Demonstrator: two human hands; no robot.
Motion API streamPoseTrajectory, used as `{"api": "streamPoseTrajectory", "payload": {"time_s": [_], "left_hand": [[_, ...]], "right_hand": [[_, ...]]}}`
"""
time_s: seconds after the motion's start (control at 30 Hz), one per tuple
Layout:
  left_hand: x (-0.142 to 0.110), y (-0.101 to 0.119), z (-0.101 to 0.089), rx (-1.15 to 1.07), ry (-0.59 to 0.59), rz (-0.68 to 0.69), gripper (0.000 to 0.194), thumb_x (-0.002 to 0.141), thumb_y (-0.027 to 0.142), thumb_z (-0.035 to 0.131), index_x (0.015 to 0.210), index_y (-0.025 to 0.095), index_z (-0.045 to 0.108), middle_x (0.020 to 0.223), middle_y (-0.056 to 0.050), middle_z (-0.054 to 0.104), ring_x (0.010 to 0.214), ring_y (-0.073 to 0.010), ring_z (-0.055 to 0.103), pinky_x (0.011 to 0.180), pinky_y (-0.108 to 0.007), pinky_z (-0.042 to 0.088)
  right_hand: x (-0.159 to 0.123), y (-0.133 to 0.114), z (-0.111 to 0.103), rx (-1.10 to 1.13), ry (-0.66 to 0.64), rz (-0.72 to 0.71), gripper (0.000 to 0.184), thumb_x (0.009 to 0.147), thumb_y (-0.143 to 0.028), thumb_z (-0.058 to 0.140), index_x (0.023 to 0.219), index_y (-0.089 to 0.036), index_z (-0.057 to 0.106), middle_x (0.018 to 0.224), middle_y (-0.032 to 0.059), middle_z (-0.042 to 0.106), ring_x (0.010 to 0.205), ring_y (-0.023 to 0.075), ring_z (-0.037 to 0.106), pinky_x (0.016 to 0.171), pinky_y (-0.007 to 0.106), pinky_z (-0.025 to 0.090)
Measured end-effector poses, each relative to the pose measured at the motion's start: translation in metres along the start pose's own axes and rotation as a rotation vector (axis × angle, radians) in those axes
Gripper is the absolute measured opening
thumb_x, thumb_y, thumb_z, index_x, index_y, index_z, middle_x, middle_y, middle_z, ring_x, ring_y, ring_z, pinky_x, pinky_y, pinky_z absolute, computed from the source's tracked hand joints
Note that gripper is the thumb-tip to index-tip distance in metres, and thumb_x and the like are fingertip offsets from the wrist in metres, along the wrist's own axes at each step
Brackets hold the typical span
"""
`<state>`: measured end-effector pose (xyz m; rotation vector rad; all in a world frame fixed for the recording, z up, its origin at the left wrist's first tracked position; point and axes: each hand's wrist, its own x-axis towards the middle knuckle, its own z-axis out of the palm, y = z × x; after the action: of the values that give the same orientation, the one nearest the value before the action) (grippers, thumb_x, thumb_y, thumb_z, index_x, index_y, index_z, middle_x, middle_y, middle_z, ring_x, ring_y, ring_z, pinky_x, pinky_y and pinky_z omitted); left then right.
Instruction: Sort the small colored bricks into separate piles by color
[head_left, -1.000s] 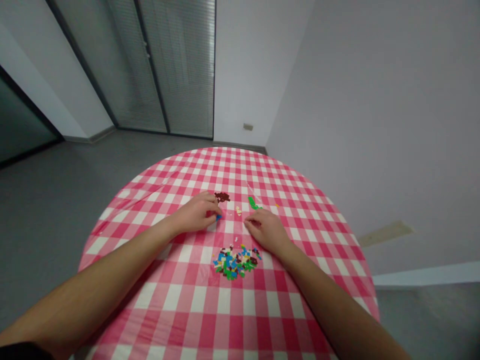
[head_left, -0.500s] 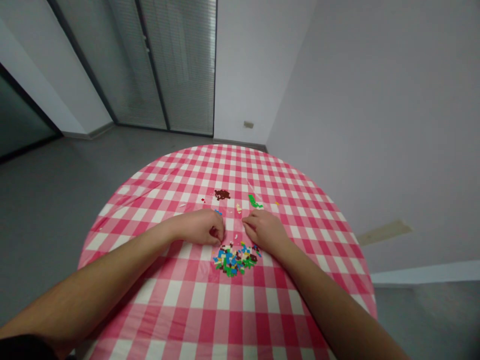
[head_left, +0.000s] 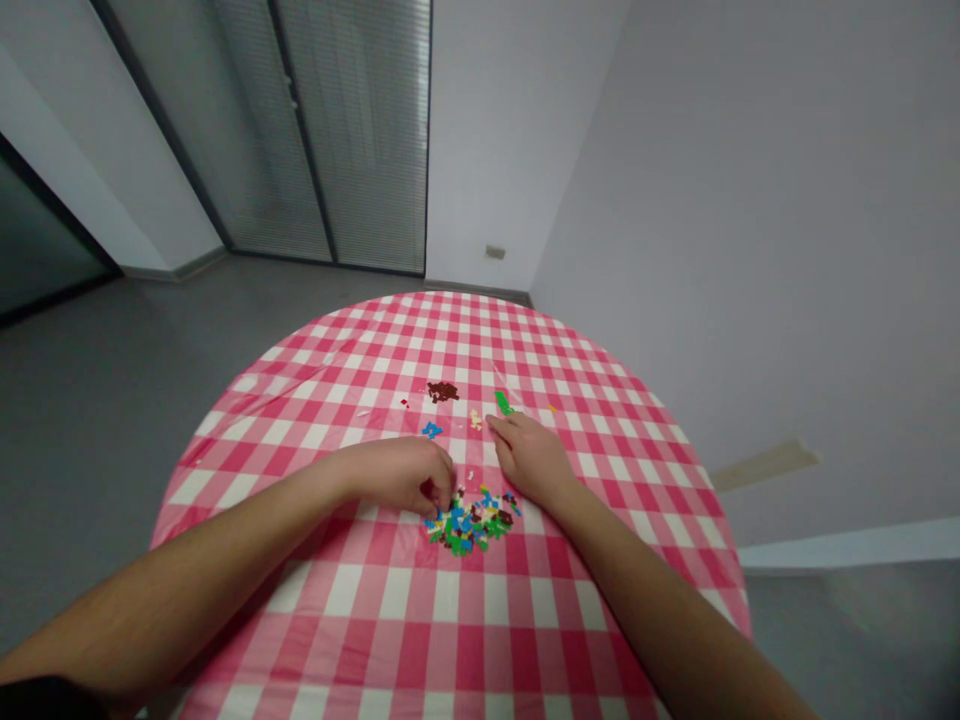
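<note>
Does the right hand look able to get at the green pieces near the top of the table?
Probably yes: the right hand lies just short of the green pieces, with only the checked tablecloth between them and nothing in the way.

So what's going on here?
A person works over a pink-and-white checked tablecloth. Their left hand reaches to a mixed pile of small coloured pieces; whether it holds one is hidden. Their right hand rests on the cloth beside the pile. A brown cluster, a green cluster and a blue cluster lie beyond.
</note>
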<state>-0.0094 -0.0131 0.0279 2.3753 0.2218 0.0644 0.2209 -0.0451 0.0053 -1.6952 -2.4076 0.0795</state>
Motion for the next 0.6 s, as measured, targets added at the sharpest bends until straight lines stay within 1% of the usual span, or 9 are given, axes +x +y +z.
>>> {"api": "streamPoseTrajectory", "payload": {"time_s": [0.07,0.2,0.33,0.43,0.5,0.6], "left_hand": [[0.000,-0.001,0.001,-0.012,-0.005,-0.014,0.014,0.077,0.007,0.071,0.080,0.020,0.074,0.076,-0.002,0.069,0.068,-0.0141,0.061,0.066,-0.023,0.045],[0.000,-0.001,0.002,-0.054,-0.026,-0.037,0.019,0.081,0.004,0.064,0.084,0.020,0.075,0.081,-0.003,0.071,0.072,-0.0138,0.064,0.069,-0.022,0.046],[0.000,-0.001,0.001,-0.054,-0.022,-0.047,0.018,0.081,0.004,0.063,0.081,0.019,0.073,0.081,-0.003,0.071,0.070,-0.0132,0.062,0.067,-0.023,0.046],[0.001,0.000,0.002,-0.049,-0.016,-0.058,0.014,0.079,0.004,0.064,0.077,0.017,0.070,0.079,-0.003,0.070,0.070,-0.0136,0.061,0.068,-0.023,0.045],[0.002,0.000,0.002,-0.053,-0.011,-0.063,0.014,0.079,0.005,0.065,0.074,0.017,0.068,0.078,-0.002,0.069,0.070,-0.0138,0.060,0.068,-0.024,0.045],[0.001,0.001,0.001,-0.056,-0.002,-0.090,0.013,0.078,0.006,0.064,0.075,0.018,0.068,0.078,-0.002,0.069,0.070,-0.0138,0.060,0.068,-0.024,0.044]], "right_hand": [[0.000,0.001,0.000,0.028,0.028,0.003,0.038,0.098,-0.022,0.042,0.130,-0.016,0.062,0.113,0.0131,0.067,0.103,0.0236,0.061,0.087,0.034,0.049],[0.000,0.002,0.002,0.073,0.055,-0.012,0.036,0.099,-0.023,0.043,0.127,-0.016,0.064,0.112,0.0123,0.069,0.103,0.0225,0.062,0.089,0.033,0.049],[0.000,0.005,0.006,0.104,0.078,-0.029,0.033,0.097,-0.022,0.046,0.122,-0.018,0.067,0.111,0.0111,0.070,0.103,0.0213,0.063,0.090,0.032,0.048],[-0.001,0.006,0.006,0.167,0.097,-0.074,0.028,0.095,-0.020,0.050,0.111,-0.017,0.072,0.103,0.0101,0.073,0.098,0.0205,0.064,0.086,0.031,0.048],[-0.002,0.005,0.003,0.242,0.052,-0.125,0.023,0.092,-0.019,0.053,0.100,-0.017,0.074,0.095,0.0087,0.074,0.088,0.0193,0.065,0.079,0.030,0.048],[-0.004,0.005,-0.006,0.399,-0.115,-0.213,0.018,0.086,-0.016,0.058,0.090,-0.017,0.076,0.085,0.0055,0.075,0.076,0.0165,0.065,0.071,0.026,0.047]]}}
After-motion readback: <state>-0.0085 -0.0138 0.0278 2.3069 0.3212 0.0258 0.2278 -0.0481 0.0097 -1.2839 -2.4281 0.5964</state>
